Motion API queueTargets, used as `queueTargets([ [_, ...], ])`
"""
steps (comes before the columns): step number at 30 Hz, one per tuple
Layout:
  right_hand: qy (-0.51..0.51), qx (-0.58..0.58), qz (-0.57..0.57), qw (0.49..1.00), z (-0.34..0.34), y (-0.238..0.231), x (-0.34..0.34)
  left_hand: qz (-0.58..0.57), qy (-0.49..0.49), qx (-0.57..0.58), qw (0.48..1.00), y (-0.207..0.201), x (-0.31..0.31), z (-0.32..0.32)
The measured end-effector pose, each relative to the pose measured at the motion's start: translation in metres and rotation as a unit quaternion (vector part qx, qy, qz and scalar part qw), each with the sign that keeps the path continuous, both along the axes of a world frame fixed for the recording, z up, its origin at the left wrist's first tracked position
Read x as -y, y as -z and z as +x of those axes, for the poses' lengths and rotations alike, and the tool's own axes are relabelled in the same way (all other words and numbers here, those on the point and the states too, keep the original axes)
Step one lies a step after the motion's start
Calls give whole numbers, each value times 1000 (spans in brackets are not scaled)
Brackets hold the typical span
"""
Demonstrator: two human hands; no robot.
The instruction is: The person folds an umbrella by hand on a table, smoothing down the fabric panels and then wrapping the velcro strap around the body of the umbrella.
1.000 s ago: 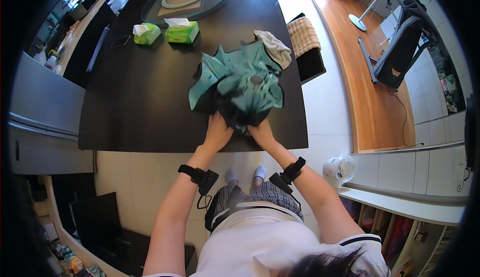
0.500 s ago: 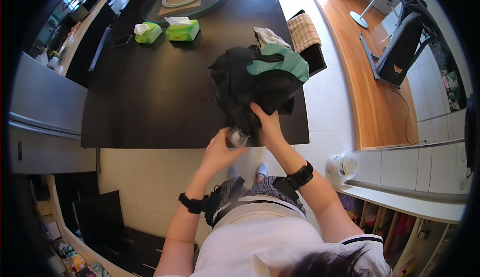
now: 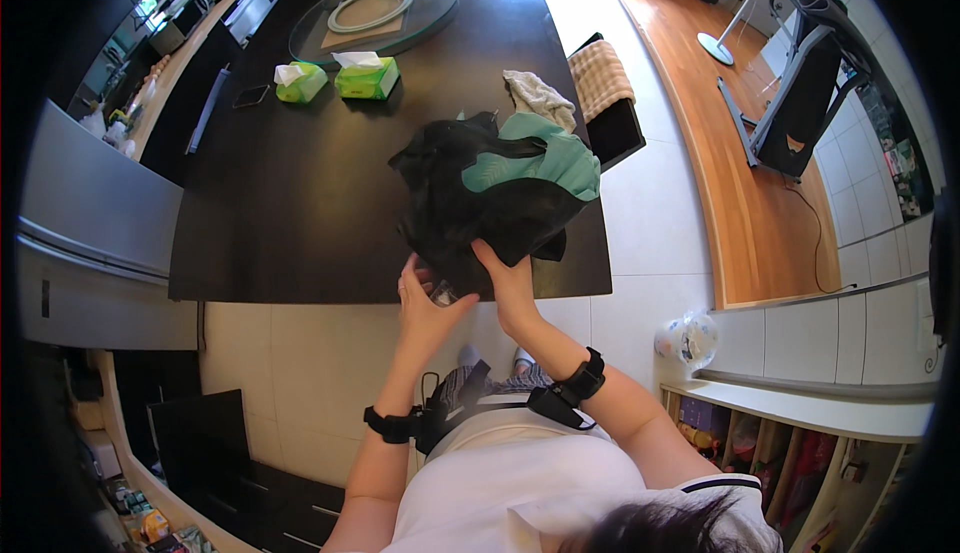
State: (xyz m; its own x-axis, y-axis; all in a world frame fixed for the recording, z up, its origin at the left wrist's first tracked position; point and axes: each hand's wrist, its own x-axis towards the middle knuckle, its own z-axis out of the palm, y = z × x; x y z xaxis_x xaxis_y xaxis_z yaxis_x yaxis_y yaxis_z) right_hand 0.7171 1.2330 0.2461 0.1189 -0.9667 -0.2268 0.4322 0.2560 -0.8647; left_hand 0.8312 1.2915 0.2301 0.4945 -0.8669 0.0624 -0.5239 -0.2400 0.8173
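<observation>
A crumpled bundle of thin black fabric [image 3: 440, 188] with a teal patterned part [image 3: 535, 163] lies at the near right of the dark table, its kind unclear. My right hand [image 3: 510, 278] holds the bundle's near edge, thumb on top and fingers hidden beneath the cloth. At the table's near edge my left hand [image 3: 428, 303] curls round a small clear, shiny piece [image 3: 442, 295] at the bundle's lower end. The cloth partly covers that piece, so its kind cannot be made out. Behind the bundle lies a crumpled whitish cloth [image 3: 540, 100].
Two green tissue boxes [image 3: 367, 76], a phone [image 3: 251, 97] and a round glass turntable [image 3: 440, 18] sit farther back on the table [image 3: 290, 203]. A chair with a beige checked cushion [image 3: 602, 78] stands against the right side. A plastic-lined bin [image 3: 687, 340] is on the floor.
Both hands and the black and teal bundle have shifted slightly left. The clear piece shows less, now more enclosed by my left hand and the cloth. The whitish cloth is more exposed.
</observation>
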Motion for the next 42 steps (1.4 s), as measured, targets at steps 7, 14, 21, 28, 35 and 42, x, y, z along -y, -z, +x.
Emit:
queueTargets([
  [7, -29, -26, 32, 999, 0, -1, -9, 104, 261, -197, 939, -11, 24, 11],
  [14, -39, -88, -5, 995, -15, 13, -6, 73, 243, -297, 920, -2, 21, -7],
  [21, -159, -288, -89, 940, -31, 22, 8, 179, 194, -476, 839, 47, 9, 4],
  [28, -129, -289, -21, 948, -81, 12, 9, 185, 98, -723, 658, 72, 2, 11],
  [35, -66, -350, -9, 934, -131, 45, 3, 252, 63, -818, 513, 96, 9, 15],
  [42, -142, -431, -197, 869, -107, 22, 28, 253, 91, -814, 515, 103, 19, 4],
])
